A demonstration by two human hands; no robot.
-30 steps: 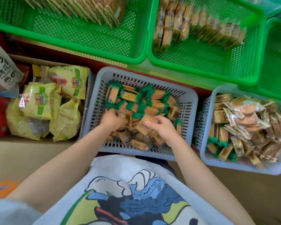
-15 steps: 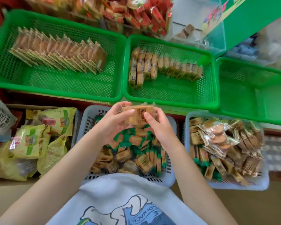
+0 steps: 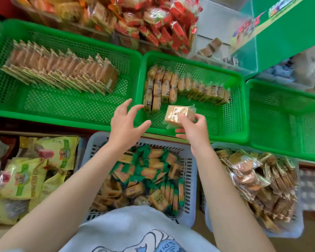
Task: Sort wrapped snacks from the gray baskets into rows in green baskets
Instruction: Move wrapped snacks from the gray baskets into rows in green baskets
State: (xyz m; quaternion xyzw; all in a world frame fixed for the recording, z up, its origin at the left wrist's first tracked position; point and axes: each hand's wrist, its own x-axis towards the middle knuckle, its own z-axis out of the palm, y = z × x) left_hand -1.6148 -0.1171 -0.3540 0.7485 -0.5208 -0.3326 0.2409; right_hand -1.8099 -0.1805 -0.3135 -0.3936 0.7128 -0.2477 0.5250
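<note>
A: How does the wrapped snack point(image 3: 178, 115) lie?
B: Its long axis tilts up to the right. It is a golden clear-wrapped block, pinched by the right hand point(image 3: 194, 130) over the middle green basket point(image 3: 227, 124).
A: The left hand point(image 3: 125, 124)?
B: Spread open, holding nothing.

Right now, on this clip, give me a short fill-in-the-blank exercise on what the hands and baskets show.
1. The wrapped snack is pinched by the ____ hand.
2. The left hand holds nothing; its fingers are ____.
3. The snack hovers over the ____ green basket.
4. The green basket on the far right holds ____ snacks.

Missing words: right; spread open; middle; no
</note>
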